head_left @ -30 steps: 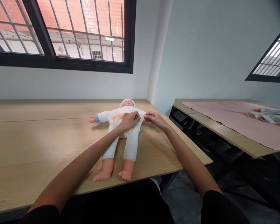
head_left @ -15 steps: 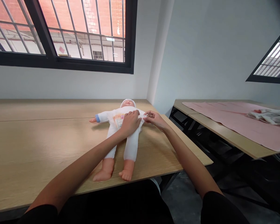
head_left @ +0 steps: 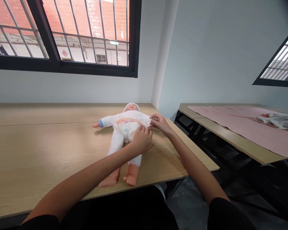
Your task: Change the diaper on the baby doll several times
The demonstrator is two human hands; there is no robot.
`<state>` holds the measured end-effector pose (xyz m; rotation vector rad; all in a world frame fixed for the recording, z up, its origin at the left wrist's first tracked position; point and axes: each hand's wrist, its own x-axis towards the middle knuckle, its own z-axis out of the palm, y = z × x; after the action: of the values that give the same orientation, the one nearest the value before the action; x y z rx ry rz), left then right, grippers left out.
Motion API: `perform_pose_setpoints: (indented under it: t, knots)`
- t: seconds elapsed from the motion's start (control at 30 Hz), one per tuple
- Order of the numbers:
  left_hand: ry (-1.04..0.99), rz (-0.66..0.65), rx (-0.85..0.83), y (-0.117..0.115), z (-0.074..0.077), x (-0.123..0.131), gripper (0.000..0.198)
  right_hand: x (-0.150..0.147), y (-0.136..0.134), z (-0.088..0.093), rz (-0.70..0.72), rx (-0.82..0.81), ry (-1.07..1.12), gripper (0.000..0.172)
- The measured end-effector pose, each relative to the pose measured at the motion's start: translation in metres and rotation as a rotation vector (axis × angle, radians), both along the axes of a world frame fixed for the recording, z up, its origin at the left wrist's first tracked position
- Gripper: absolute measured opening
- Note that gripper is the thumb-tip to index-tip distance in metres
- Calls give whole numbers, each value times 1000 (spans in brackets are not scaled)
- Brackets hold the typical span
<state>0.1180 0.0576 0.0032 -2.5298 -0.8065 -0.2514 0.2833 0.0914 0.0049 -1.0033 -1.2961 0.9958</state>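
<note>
A baby doll in a white suit and white cap lies on its back on the wooden table, feet toward me. My left hand rests on the doll's right-side hip and thigh, fingers curled and pressed together on the white cloth. My right hand pinches the suit's fabric at the doll's side, near its far arm. A rainbow print shows on the doll's chest.
A second table at the right carries a pink cloth and a crumpled white garment. A dark gap with table frames separates the two tables. Barred windows sit above the wall behind.
My left hand has slid from the doll's chest down toward its hip, uncovering the rainbow print. The right hand stays pinching at the doll's side. The doll's legs shifted slightly.
</note>
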Motion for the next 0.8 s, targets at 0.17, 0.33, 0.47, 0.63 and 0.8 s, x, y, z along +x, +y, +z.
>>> perform_pose_setpoints:
  t: [0.17, 0.33, 0.47, 0.63, 0.8]
  knots:
    - [47, -143, -55, 16, 4, -6, 57, -1, -2, 0, -6, 31, -31, 30]
    - [58, -120, -33, 13, 15, -8, 42, 1, -1, 0, -9, 2, 21, 32]
    - [69, -61, 43, -11, 30, -7, 36, 2, -1, 1, -60, -18, 39, 33]
    - [51, 11, 41, -21, 31, -9, 45, 1, -1, 1, -51, -31, 41, 35]
    - [43, 34, -5, 3, 18, -12, 68, 0, -2, 1, -6, 15, 25, 35]
